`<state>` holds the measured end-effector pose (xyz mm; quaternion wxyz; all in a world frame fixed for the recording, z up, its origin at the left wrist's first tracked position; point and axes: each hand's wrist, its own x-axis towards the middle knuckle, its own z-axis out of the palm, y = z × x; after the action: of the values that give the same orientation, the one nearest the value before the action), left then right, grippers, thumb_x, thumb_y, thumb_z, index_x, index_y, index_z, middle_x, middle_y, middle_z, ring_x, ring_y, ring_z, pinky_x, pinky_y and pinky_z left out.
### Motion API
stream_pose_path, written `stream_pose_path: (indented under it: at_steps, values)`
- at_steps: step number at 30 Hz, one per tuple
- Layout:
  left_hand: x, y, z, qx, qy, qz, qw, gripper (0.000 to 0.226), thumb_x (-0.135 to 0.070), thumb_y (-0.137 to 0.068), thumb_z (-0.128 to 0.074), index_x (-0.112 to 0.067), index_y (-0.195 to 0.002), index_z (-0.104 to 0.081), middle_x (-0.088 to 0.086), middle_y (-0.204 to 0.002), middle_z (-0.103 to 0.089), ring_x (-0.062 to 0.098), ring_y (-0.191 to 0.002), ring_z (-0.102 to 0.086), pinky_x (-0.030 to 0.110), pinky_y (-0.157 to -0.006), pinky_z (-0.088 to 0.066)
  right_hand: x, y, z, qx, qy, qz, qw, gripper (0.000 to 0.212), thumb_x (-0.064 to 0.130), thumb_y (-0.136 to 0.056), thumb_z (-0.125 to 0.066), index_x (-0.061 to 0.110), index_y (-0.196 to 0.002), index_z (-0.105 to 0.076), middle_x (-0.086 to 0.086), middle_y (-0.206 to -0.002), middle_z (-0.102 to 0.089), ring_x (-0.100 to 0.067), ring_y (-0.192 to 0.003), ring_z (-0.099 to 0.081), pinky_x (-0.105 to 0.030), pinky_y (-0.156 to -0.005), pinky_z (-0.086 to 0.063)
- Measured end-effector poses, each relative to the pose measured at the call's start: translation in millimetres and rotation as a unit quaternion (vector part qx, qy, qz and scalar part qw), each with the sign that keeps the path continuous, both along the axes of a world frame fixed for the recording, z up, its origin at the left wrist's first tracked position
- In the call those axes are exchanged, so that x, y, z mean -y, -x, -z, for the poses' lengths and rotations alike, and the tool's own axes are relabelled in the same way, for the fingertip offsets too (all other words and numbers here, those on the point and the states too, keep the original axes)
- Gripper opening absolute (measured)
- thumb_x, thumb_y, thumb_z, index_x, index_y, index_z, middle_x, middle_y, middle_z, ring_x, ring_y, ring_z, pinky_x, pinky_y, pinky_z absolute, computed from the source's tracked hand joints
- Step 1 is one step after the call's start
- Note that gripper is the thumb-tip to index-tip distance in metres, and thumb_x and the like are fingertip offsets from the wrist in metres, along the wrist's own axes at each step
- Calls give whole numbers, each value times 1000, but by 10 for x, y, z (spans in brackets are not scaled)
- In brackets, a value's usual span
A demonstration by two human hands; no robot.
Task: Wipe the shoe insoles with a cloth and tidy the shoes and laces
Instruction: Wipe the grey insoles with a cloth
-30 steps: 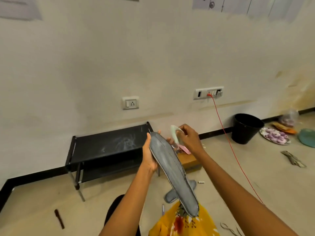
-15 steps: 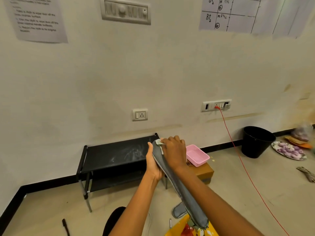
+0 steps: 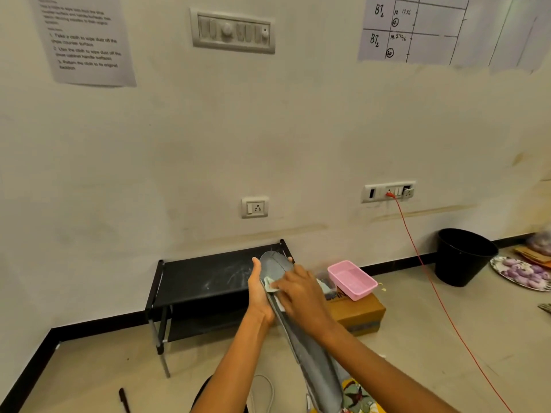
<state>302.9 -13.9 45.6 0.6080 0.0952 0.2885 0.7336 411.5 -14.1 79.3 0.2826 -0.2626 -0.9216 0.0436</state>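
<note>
The left hand (image 3: pixel 258 289) clasps the grey insole (image 3: pixel 301 332) by its far end, propping it slanted off the floor, so the right hand (image 3: pixel 301 296) — fingers pressing a pale cloth (image 3: pixel 272 285) flat against it — has a firm surface to wipe.

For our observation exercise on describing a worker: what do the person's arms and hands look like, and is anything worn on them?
Both forearms are bare to the bottom edge of the picture: no sleeves show. The left hand and right hand wear no gloves, and no watch, bracelet or ring can be seen. The motion blur makes finer marks impossible to tell.
</note>
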Motion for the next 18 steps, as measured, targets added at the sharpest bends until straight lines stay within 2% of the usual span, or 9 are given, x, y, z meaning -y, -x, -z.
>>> stream_pose_path:
  at_steps: [2,5,7,8,9,11,12,15,18]
  values:
    - [29,-21,7,-13,6,-5,1000,72,-67,-87,-36,-5,-95,-72,16,-91,-70,29,-84,-67,40,-79,-54,-165,-81,-94,13,-49,14,999,20,21,-64,-83,25,-81,-73,6,-75,-67,-14,-75,-58,-29,-63,-47]
    - [68,-121,-68,-36,8,-18,999,63,-60,-91,-35,-6,-103,-65,16,-90,-70,27,-83,-67,39,-79,-52,-330,8,-172,66,-53,114,990,17,22,-90,-59,20,-104,-68,0,-96,-68,-18,-94,-53,-30,-78,-38]
    - [83,-103,-101,-24,15,-27,999,65,-62,-90,-37,-6,-108,-64,18,-97,-68,31,-91,-65,42,-86,-50,-343,100,46,237,-62,82,966,28,31,-95,-48,15,-109,-66,-2,-108,-65,-19,-106,-53,-30,-97,-36]
    - [85,-60,-91,-12,13,-29,999,67,-64,-89,-37,-6,-110,-64,19,-102,-66,33,-98,-62,44,-94,-46,-301,250,178,407,-131,149,892,35,38,-94,-45,14,-109,-66,-2,-111,-65,-21,-110,-55,-34,-107,-31]
    - [99,-11,-75,-5,11,-31,999,67,-65,-88,-37,-6,-109,-63,19,-105,-64,34,-101,-60,45,-99,-41,-245,324,230,481,-182,181,838,40,42,-94,-43,14,-109,-66,-1,-112,-65,-20,-112,-55,-37,-111,-28]
    - [133,21,-70,-11,16,-31,999,67,-64,-90,-36,-6,-106,-65,20,-100,-66,34,-96,-61,46,-94,-44,-32,323,91,245,59,91,963,25,34,-90,-54,19,-106,-67,0,-106,-65,-18,-105,-55,-35,-98,-40]
    - [141,4,-79,-25,23,-26,999,67,-63,-90,-36,-5,-106,-65,21,-97,-68,34,-94,-62,45,-88,-47,-131,329,-41,183,5,59,981,19,26,-87,-61,21,-104,-68,-1,-101,-66,-19,-99,-55,-34,-86,-43]
    - [160,-84,-115,-58,48,-12,997,66,-61,-91,-37,-3,-111,-63,21,-96,-70,34,-96,-62,44,-83,-49,-408,154,-272,61,-75,79,992,24,15,-90,-54,22,-108,-67,-4,-98,-64,-24,-100,-50,-32,-76,-35]
    - [147,6,-94,-13,47,-48,998,69,-64,-88,-38,-4,-108,-65,20,-97,-69,34,-96,-62,46,-88,-49,-159,292,-109,51,-17,54,997,13,20,-84,-59,23,-86,-71,-2,-84,-65,-19,-83,-55,-28,-68,-40]
